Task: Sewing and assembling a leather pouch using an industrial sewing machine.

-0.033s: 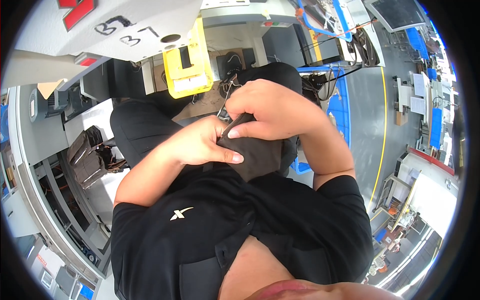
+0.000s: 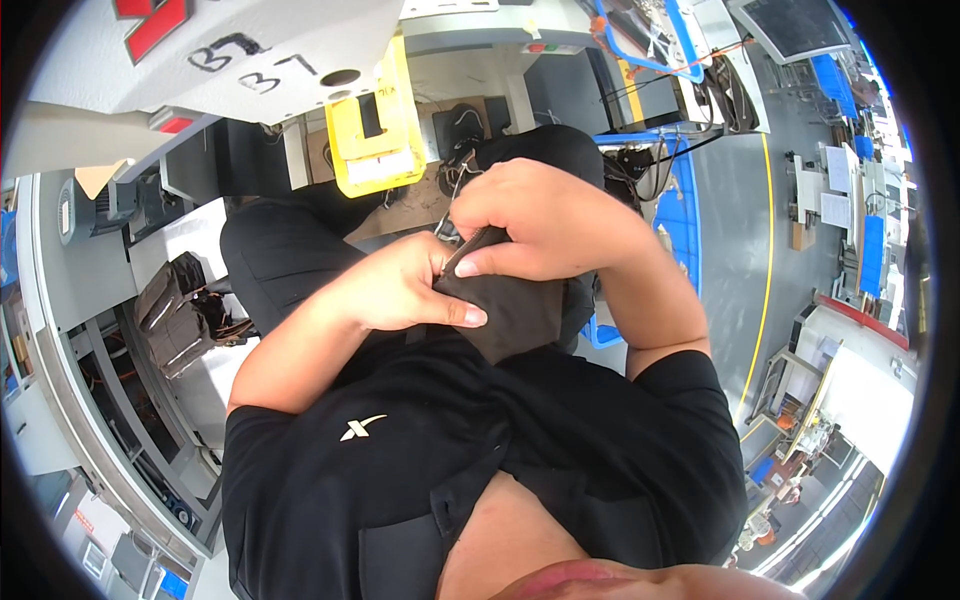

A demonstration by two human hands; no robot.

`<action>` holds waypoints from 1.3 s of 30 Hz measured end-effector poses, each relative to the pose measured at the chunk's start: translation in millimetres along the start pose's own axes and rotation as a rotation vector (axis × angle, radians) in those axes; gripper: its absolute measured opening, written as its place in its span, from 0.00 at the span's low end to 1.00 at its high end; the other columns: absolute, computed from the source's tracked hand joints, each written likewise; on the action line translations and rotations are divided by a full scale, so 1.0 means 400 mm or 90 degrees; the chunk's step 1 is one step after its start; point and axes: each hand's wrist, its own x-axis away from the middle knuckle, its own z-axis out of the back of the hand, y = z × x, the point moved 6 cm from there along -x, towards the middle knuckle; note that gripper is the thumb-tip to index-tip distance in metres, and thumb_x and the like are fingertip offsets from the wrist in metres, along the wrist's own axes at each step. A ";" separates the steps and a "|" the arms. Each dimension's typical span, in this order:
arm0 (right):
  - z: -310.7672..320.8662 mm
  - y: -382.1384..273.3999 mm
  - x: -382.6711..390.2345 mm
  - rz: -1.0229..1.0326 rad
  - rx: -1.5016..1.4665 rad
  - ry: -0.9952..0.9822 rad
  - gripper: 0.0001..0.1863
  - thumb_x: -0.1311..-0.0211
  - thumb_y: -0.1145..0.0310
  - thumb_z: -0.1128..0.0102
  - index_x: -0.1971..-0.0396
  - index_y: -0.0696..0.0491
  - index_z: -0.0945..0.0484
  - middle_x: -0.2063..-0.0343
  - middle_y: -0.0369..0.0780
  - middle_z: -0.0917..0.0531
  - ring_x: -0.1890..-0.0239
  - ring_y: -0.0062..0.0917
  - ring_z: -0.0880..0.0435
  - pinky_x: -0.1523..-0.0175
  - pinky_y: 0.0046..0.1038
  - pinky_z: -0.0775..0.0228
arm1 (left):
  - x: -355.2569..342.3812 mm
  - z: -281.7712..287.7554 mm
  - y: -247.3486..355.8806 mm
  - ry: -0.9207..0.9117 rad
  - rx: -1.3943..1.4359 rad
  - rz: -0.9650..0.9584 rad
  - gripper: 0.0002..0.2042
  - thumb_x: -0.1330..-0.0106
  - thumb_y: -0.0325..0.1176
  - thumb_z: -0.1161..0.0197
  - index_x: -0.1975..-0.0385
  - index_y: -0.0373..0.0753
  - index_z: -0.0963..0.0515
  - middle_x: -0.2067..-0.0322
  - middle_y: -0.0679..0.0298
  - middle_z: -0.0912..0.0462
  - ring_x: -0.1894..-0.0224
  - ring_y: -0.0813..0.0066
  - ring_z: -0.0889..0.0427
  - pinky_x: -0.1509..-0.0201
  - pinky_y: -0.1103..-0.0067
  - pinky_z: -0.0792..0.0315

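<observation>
A dark brown flat piece of pouch-like material [image 2: 520, 310] lies in my lap, close against my black shirt. Along its upper left edge runs a dark line that looks like a zipper. My left hand [image 2: 405, 285] pinches that edge, its thumb lying over the face of the piece. Just beyond it, my right hand [image 2: 545, 220] grips the top corner with thumb and bent fingers. The two hands are close together, and the fingers under the piece are hidden. A thin silvery strip [image 2: 446, 224] shows past the fingers, too small to make out.
A white machine housing [image 2: 260, 60] overhangs at upper left, with a yellow frame-like part [image 2: 408, 160] beyond my hands. Several dark brown pieces [image 2: 170, 310] are stacked at left. A blue crate [image 2: 682, 205] stands right of my right arm. Another blue-rimmed basket [image 2: 690, 70] is at upper right.
</observation>
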 end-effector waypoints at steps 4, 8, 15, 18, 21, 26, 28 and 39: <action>-0.003 -0.002 -0.002 0.002 -0.010 -0.030 0.15 0.48 0.63 0.26 0.75 0.56 0.24 0.76 0.44 0.21 0.68 0.46 0.20 0.61 0.40 0.29 | 0.006 0.002 -0.013 -0.018 0.005 0.031 0.16 0.41 0.36 0.22 0.80 0.36 0.23 0.83 0.74 0.28 0.76 0.85 0.33 0.70 0.79 0.37; -0.007 -0.005 0.003 0.010 -0.001 -0.035 0.16 0.48 0.63 0.26 0.76 0.56 0.24 0.77 0.44 0.21 0.68 0.46 0.20 0.62 0.41 0.29 | 0.007 -0.002 -0.015 -0.036 -0.011 0.035 0.18 0.40 0.36 0.23 0.83 0.37 0.26 0.84 0.74 0.30 0.78 0.84 0.36 0.73 0.77 0.40; -0.005 -0.010 0.000 -0.005 -0.017 -0.040 0.16 0.49 0.63 0.25 0.76 0.57 0.23 0.78 0.44 0.21 0.69 0.46 0.20 0.64 0.40 0.29 | 0.014 -0.006 -0.002 -0.045 -0.017 0.037 0.18 0.40 0.36 0.23 0.84 0.37 0.25 0.85 0.72 0.30 0.79 0.84 0.35 0.73 0.77 0.39; -0.001 -0.011 0.000 -0.020 -0.005 -0.032 0.15 0.48 0.63 0.25 0.75 0.57 0.22 0.78 0.45 0.21 0.69 0.46 0.19 0.64 0.40 0.29 | 0.020 0.006 -0.016 -0.038 -0.001 0.058 0.18 0.39 0.37 0.24 0.83 0.37 0.25 0.83 0.71 0.27 0.78 0.84 0.33 0.73 0.77 0.38; 0.013 -0.006 0.005 -0.044 0.019 -0.006 0.15 0.48 0.63 0.25 0.75 0.57 0.22 0.78 0.45 0.21 0.70 0.45 0.19 0.65 0.39 0.29 | 0.031 0.026 0.022 0.002 -0.109 0.024 0.15 0.37 0.37 0.25 0.77 0.34 0.22 0.79 0.69 0.23 0.75 0.85 0.30 0.71 0.78 0.35; 0.043 0.003 0.025 -0.114 0.006 -0.011 0.15 0.47 0.63 0.27 0.75 0.59 0.21 0.81 0.47 0.21 0.76 0.46 0.21 0.70 0.39 0.32 | 0.072 0.087 0.059 0.202 -0.184 -0.091 0.09 0.30 0.33 0.33 0.68 0.34 0.21 0.75 0.67 0.23 0.70 0.79 0.26 0.66 0.77 0.31; 0.030 -0.013 0.007 -0.170 0.033 -0.136 0.17 0.47 0.60 0.27 0.73 0.60 0.20 0.79 0.49 0.20 0.73 0.48 0.19 0.67 0.41 0.30 | 0.068 0.076 0.078 0.221 -0.222 -0.140 0.10 0.30 0.34 0.34 0.68 0.33 0.21 0.76 0.63 0.23 0.72 0.72 0.24 0.67 0.74 0.30; -0.116 0.018 0.001 -0.226 -0.237 -0.196 0.26 0.49 0.55 0.28 0.84 0.65 0.26 0.90 0.45 0.31 0.84 0.33 0.32 0.74 0.38 0.39 | 0.084 0.031 0.172 0.268 -0.485 -0.253 0.14 0.35 0.34 0.30 0.80 0.37 0.24 0.84 0.58 0.27 0.79 0.55 0.25 0.72 0.65 0.32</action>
